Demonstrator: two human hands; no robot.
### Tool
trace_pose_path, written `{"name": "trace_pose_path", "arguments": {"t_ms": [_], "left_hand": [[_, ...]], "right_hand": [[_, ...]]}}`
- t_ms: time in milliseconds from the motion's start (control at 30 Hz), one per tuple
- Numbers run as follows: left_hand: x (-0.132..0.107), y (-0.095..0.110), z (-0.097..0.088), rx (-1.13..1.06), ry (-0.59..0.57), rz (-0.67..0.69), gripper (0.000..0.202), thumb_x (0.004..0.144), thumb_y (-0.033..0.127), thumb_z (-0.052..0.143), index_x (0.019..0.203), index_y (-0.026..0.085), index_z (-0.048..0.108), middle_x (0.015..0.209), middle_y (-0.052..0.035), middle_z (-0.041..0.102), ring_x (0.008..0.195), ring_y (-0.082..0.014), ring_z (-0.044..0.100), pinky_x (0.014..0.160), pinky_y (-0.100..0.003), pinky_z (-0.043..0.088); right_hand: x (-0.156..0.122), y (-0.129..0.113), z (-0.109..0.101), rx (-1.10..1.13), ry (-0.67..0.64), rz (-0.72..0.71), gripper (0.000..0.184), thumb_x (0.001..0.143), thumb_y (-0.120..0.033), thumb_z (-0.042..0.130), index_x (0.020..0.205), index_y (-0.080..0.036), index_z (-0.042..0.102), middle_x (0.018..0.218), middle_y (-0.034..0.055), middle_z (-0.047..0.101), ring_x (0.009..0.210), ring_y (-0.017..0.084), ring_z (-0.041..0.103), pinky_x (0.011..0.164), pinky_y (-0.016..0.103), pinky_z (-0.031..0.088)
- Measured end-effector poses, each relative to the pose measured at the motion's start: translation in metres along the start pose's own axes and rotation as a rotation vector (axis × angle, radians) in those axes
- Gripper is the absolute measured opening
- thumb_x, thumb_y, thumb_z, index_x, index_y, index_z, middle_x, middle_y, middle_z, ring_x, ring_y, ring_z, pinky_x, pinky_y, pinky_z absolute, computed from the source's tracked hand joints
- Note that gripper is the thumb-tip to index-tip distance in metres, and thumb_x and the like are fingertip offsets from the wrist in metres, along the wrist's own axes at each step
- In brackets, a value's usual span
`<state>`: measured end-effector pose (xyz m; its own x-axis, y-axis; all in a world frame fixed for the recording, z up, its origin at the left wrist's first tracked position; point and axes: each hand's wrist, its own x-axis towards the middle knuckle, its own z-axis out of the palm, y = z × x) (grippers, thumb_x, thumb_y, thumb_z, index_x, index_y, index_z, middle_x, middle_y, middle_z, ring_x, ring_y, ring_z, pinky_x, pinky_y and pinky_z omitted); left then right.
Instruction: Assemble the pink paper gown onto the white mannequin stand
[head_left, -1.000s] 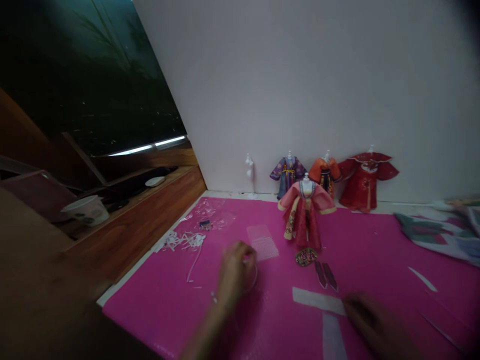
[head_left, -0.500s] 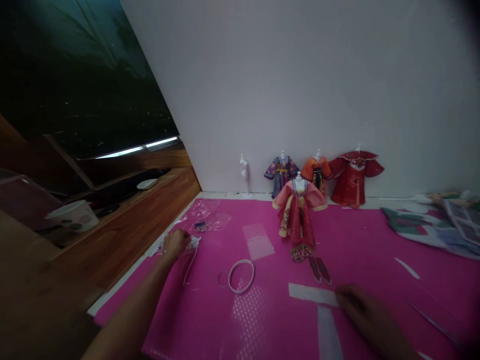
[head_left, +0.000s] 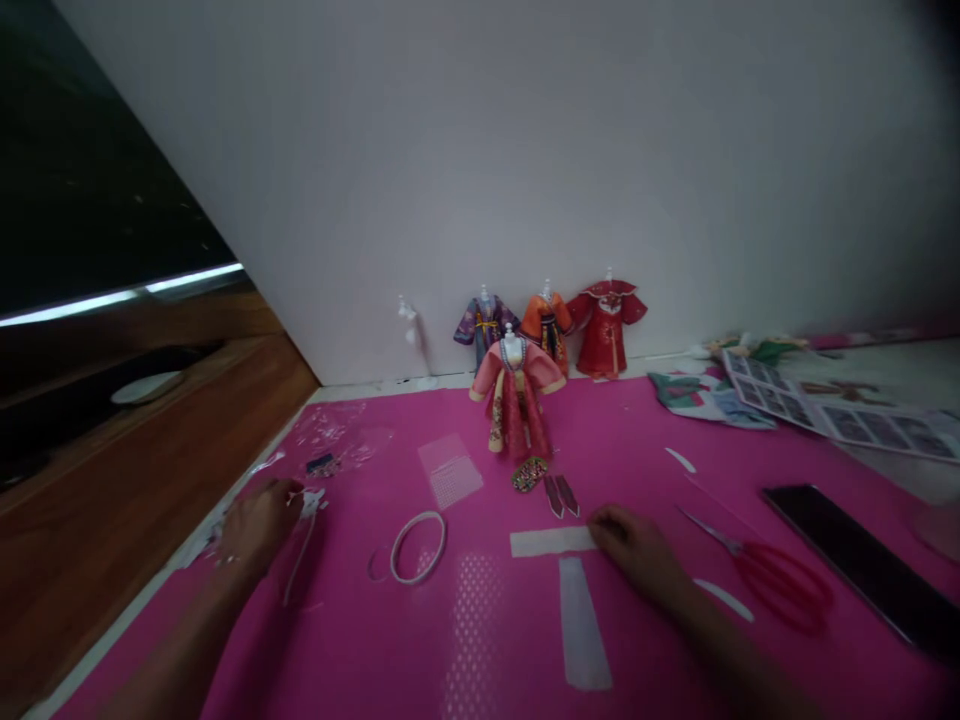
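My left hand (head_left: 257, 520) lies on the pile of white paper strips (head_left: 304, 505) at the left edge of the pink mat (head_left: 660, 440), fingers curled over them. My right hand (head_left: 634, 543) rests fingers-down on the right end of a white paper strip (head_left: 550, 541). A second white strip (head_left: 583, 621) lies below it. A roll of clear tape (head_left: 418, 545) sits between my hands. A small mannequin in a pink and red paper robe (head_left: 516, 402) stands on the mat, with a patterned round piece (head_left: 529, 473) and two dark red slips (head_left: 561, 495) before it.
Three more paper robes, purple (head_left: 484, 328), orange (head_left: 547, 322) and red (head_left: 608, 320), lean on the white wall beside a bare white mannequin (head_left: 408, 322). Red scissors (head_left: 772, 573), a black phone (head_left: 862, 563) and printed sheets (head_left: 832, 410) lie right. A wooden ledge (head_left: 142, 450) borders the left.
My left hand let go of the tape roll, moved left to the paper strips and stays there. The view has swung right, bringing scissors, phone and sheets into sight.
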<state>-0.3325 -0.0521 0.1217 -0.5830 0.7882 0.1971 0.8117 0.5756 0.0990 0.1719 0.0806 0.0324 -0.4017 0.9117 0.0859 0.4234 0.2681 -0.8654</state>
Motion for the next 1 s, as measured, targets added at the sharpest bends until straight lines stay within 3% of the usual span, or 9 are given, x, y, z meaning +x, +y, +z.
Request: {"name": "trace_pose_path", "arguments": {"t_ms": [100,267,400,467,500,600,667,800,1000], "left_hand": [[-0.004,0.017,-0.003,0.035,0.028,0.121,0.031,0.089,0.029,0.047,0.1,0.011,0.07,0.103,-0.0175,0.069,0.09,-0.0357,0.066,0.076,-0.045,0.048],[-0.036,0.072,0.002,-0.053,0.1,0.354,0.037,0.093,0.037,0.041,0.101,0.014,0.069,0.105,-0.0142,0.068,0.081,-0.0283,0.066,0.074,-0.04,0.049],[-0.101,0.148,0.012,-0.235,0.054,0.671,0.035,0.096,0.033,0.038,0.092,0.022,0.07,0.09,-0.0075,0.069,0.081,-0.0219,0.064,0.073,-0.033,0.05],[-0.139,0.189,0.018,-0.317,-0.012,0.846,0.032,0.095,0.031,0.041,0.084,0.024,0.07,0.085,-0.0056,0.069,0.08,-0.0211,0.064,0.073,-0.033,0.05],[-0.156,0.207,0.021,-0.343,-0.073,0.912,0.026,0.095,0.03,0.045,0.088,0.025,0.07,0.09,-0.0045,0.069,0.084,-0.0205,0.063,0.076,-0.033,0.05],[-0.186,0.249,0.032,-0.448,-0.261,0.82,0.022,0.094,0.02,0.049,0.083,0.022,0.068,0.087,-0.0045,0.068,0.083,-0.021,0.062,0.077,-0.035,0.049],[-0.188,0.266,0.041,-0.451,-0.272,0.731,0.025,0.094,0.017,0.047,0.078,0.019,0.067,0.083,-0.0057,0.066,0.081,-0.022,0.061,0.075,-0.036,0.049],[-0.174,0.283,0.057,-0.425,-0.261,0.622,0.023,0.093,0.016,0.048,0.081,0.017,0.067,0.084,-0.0085,0.064,0.083,-0.0249,0.061,0.077,-0.039,0.048],[-0.171,0.299,0.064,-0.41,-0.266,0.58,0.018,0.09,0.012,0.05,0.081,0.016,0.065,0.085,-0.0092,0.065,0.082,-0.0264,0.061,0.075,-0.04,0.045]], "right_hand": [[0.001,0.002,0.001,0.033,0.012,0.013,0.02,0.08,-0.036,0.052,0.075,-0.021,0.063,0.065,-0.0004,0.06,0.062,0.018,0.054,0.06,0.029,0.042],[0.003,0.003,0.001,0.097,0.004,0.025,0.017,0.079,-0.034,0.05,0.073,-0.021,0.06,0.062,-0.0023,0.055,0.06,0.016,0.051,0.057,0.027,0.039],[0.007,0.005,-0.001,0.122,-0.016,0.04,0.013,0.077,-0.029,0.05,0.074,-0.02,0.059,0.064,-0.0028,0.054,0.06,0.015,0.05,0.058,0.026,0.039],[0.008,0.006,-0.002,0.129,-0.025,0.044,0.012,0.077,-0.026,0.048,0.074,-0.02,0.058,0.064,-0.003,0.054,0.06,0.015,0.05,0.057,0.025,0.038],[0.009,0.007,-0.002,0.132,-0.03,0.044,0.011,0.076,-0.025,0.048,0.075,-0.02,0.058,0.065,-0.003,0.054,0.061,0.014,0.051,0.057,0.025,0.038],[0.011,0.009,-0.004,0.126,-0.046,0.041,0.011,0.078,-0.023,0.048,0.077,-0.019,0.059,0.066,-0.0029,0.057,0.062,0.014,0.052,0.058,0.024,0.039],[0.011,0.011,-0.005,0.11,-0.059,0.037,0.012,0.078,-0.023,0.05,0.078,-0.018,0.061,0.067,-0.0027,0.059,0.061,0.013,0.053,0.058,0.024,0.04],[0.011,0.011,-0.008,0.066,-0.081,0.016,0.01,0.078,-0.022,0.055,0.079,-0.017,0.064,0.068,-0.0014,0.062,0.061,0.013,0.055,0.056,0.023,0.041],[0.009,0.007,-0.011,0.013,-0.084,-0.058,0.009,0.077,-0.015,0.057,0.079,-0.017,0.065,0.072,0.0009,0.065,0.065,0.015,0.058,0.06,0.024,0.044]]}}
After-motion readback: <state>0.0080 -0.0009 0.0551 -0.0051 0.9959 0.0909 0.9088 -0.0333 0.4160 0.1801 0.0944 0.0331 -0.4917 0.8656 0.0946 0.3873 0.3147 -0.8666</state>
